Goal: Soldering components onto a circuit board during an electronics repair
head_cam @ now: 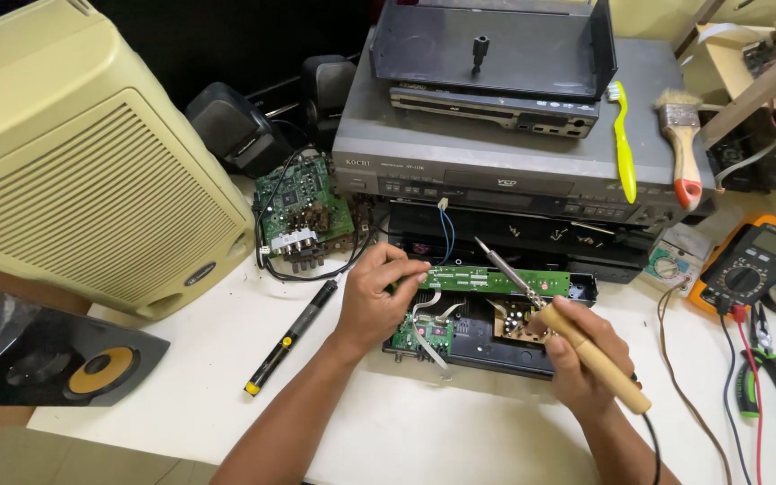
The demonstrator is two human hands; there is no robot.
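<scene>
A large cream speaker cabinet (83, 153) with a slatted grille occupies the far left of the white table (460, 431). At far centre, a grey disc player (514, 148) carries a smaller player and an open dark tray, with a yellow-green toothbrush (622, 139) and a paintbrush (683, 148) lying on its right side. Near centre sits an opened black chassis (487, 337), holding a long green circuit strip (496, 280) along its far edge and small boards inside. The left hand (374, 301) is curled, fingertips pinching the left end of that strip. The right hand (577, 355) is closed around the wooden handle of a soldering iron (554, 319), its tip raised above the strip, pointing far-left. An orange multimeter (752, 265) lies at right, green-handled pliers (770, 382) just near it. A loose green board (303, 211) rests left of the chassis, and a black-and-yellow pen tool (291, 337) lies near-left.
</scene>
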